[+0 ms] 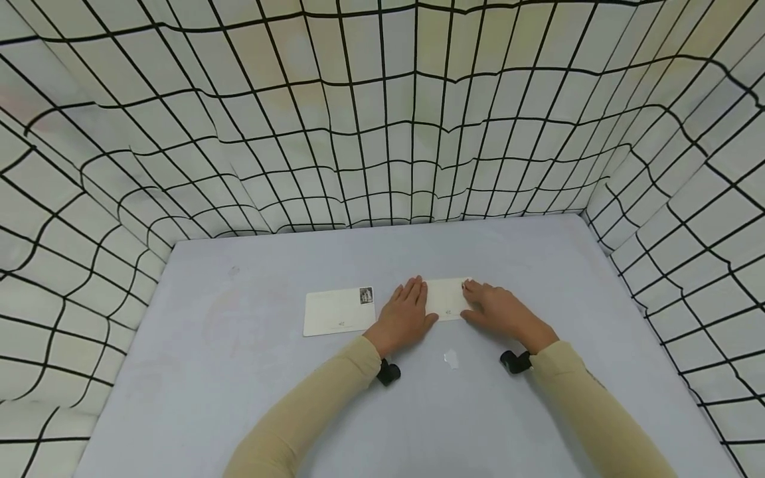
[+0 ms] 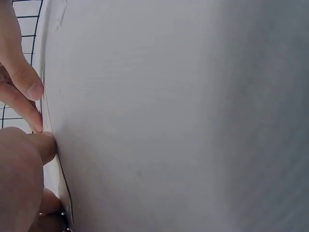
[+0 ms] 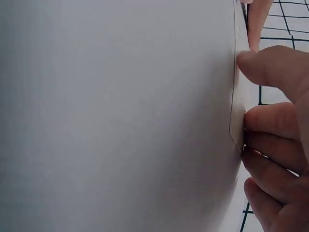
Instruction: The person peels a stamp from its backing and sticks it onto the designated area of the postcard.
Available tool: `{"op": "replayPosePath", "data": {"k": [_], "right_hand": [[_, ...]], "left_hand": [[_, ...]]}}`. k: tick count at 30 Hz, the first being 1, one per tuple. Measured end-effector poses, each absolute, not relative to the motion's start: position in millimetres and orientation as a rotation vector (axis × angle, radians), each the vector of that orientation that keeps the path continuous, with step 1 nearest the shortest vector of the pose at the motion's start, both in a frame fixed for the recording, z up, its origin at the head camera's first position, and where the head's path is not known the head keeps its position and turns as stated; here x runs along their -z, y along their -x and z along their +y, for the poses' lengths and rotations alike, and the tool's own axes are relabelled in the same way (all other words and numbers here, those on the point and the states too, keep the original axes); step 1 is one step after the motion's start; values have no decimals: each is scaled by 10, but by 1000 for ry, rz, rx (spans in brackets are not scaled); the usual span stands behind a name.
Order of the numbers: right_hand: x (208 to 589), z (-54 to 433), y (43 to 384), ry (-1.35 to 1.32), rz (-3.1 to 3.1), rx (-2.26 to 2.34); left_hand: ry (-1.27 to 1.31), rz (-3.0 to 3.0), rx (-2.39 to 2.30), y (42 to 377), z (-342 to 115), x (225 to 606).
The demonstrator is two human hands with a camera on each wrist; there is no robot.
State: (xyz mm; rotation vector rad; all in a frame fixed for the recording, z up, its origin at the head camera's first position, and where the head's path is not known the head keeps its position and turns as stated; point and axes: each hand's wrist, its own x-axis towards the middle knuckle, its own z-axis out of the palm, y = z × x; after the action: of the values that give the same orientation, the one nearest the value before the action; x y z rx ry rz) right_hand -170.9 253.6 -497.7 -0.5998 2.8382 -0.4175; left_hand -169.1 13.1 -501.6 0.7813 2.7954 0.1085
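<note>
A white postcard (image 1: 443,299) lies flat on the table between my two hands, with faint print near its bottom edge. My left hand (image 1: 403,317) rests on its left side, fingers extended forward and thumb at the lower edge. On its right side is my right hand (image 1: 502,311), with bent fingertips pressing the top right corner and the thumb near the bottom edge. A small dark-printed stamp (image 1: 464,285) shows partly from under those fingertips. In the right wrist view, the fingertips (image 3: 253,120) touch the card's surface by its corner.
A second white postcard (image 1: 335,312) with a dark postage stamp (image 1: 366,296) lies left of my left hand. A small pale scrap (image 1: 451,359) is on the white table (image 1: 430,425) nearer to me. White walls with black netting (image 1: 382,133) enclose the far edge and sides.
</note>
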Motion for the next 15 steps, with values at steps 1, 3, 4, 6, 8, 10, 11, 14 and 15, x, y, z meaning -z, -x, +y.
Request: {"op": "replayPosePath", "data": {"k": [1,3,4,6,8,10,11,14,15], "right_hand": [[4981,2533,1695,613,2829,399],[4985,2531,1675,646,2817,371],[4988,2529,1669,659,2812,362],[4991,2522,1659,670,2802,361],[4989,2521,1645,651,2793,380],[4981,2524,1621,615,2770,401],[4976,2526,1609,599,2758,410],[4972,2545,1573,590,2742,409],[4971,2551,1567,597,2741,411]], "left_hand": [[-781,2796,-103,1691,128,5017],[-770,2799,-102,1687,120,5020],[-763,2798,-98,1685,116,5023],[-752,2801,-106,1680,107,5027],[-752,2802,-115,1675,104,5028],[-758,2800,-123,1672,107,5024],[-761,2801,-133,1667,109,5013],[-769,2799,-148,1664,122,4987],[-767,2796,-150,1663,125,4983]]}}
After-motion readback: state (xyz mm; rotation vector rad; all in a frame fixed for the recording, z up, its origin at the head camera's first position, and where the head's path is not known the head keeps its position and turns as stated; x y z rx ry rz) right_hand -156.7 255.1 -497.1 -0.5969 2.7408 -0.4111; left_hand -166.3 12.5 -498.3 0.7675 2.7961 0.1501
